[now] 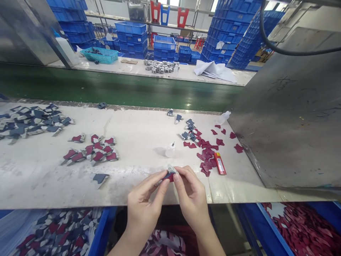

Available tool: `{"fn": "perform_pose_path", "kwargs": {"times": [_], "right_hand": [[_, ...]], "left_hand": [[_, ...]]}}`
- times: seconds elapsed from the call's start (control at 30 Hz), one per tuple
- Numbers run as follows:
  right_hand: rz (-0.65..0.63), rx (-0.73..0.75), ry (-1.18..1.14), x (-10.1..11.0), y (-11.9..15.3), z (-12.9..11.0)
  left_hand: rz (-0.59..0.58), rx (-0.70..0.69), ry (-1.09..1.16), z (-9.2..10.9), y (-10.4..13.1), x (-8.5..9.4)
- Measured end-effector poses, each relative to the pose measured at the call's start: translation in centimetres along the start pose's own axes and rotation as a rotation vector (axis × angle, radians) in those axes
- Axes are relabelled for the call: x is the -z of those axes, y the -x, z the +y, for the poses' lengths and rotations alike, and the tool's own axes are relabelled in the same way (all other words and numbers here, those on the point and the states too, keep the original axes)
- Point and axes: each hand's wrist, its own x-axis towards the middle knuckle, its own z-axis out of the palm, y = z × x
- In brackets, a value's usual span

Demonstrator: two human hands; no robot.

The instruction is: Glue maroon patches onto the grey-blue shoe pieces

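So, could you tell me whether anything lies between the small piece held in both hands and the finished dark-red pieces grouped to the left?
Nothing visible blocks it. Both hands, left hand and right hand, hold the small piece; only one grey piece lies below the line towards the dark-red group.

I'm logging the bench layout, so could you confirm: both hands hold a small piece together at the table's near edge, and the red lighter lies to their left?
Not quite. The head view shows the red lighter lying to the right of the hands, beside the loose dark red pieces. The rest holds: the left hand and right hand together pinch the small piece at the table's near edge.
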Motion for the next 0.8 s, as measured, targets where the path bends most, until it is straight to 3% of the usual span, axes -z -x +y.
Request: {"fn": "perform_pose_path", "kwargs": {"times": [0.17,0.37,0.43,0.6,0.8], "right_hand": [[-0.023,0.044,-0.058,0.2,-0.2,0.2],[-0.039,0.0,-0.149,0.0,-0.6,0.4],[-0.05,-0.016,-0.18,-0.1,-0.7,0.4],[-0.004,-0.037,-0.138,-0.2,-0.8,0.6],[-0.079,-0.025,-0.012,0.0,-0.7,0.6]], "left_hand": [[-0.013,0.022,-0.003,0.0,0.1,-0.1],[0.04,-0.136,-0.148,-0.7,0.6,0.0],[0.044,-0.057,-0.096,-0.8,0.4,0.2],[-0.101,0.344,0.205,-0.6,-1.2,1.2],[-0.08,0.42,0.21,-0.3,-1.8,1.7]]}}
